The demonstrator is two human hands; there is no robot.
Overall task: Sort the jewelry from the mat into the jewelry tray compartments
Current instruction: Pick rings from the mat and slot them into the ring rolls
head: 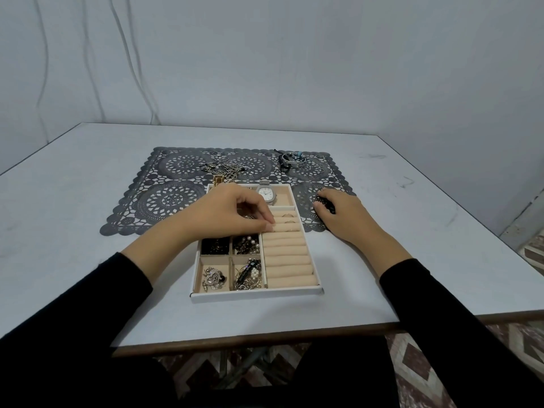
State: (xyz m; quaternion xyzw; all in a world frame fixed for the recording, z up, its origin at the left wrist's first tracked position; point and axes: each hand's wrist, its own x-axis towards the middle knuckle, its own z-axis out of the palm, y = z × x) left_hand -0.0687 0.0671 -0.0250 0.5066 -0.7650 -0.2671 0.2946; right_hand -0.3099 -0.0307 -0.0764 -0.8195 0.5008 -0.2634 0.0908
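Four near tray (256,295) compartments hold jewelry (248,275). Left hand (232,210) over tray, fingers (269,226) pinched together at ring rolls (288,260); whether holding anything, cannot tell. Two rings (288,215) just beyond. Right hand (341,213) rests on mat (164,198) beside tray, fingers loosely bent, holding nothing. Watch (266,193) in far compartment. Chains (220,169), bracelets (290,159) on far mat.

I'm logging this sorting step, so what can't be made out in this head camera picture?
Head view, whether the left hand pinches a ring at the ring rolls: its fingertips cover the spot.
Head view, the jewelry tray compartment beneath that hand: the hand covers it.
Head view, anything under the right hand on the mat: bent fingers hide it.
Head view, single pieces in the far chain pile: too small.
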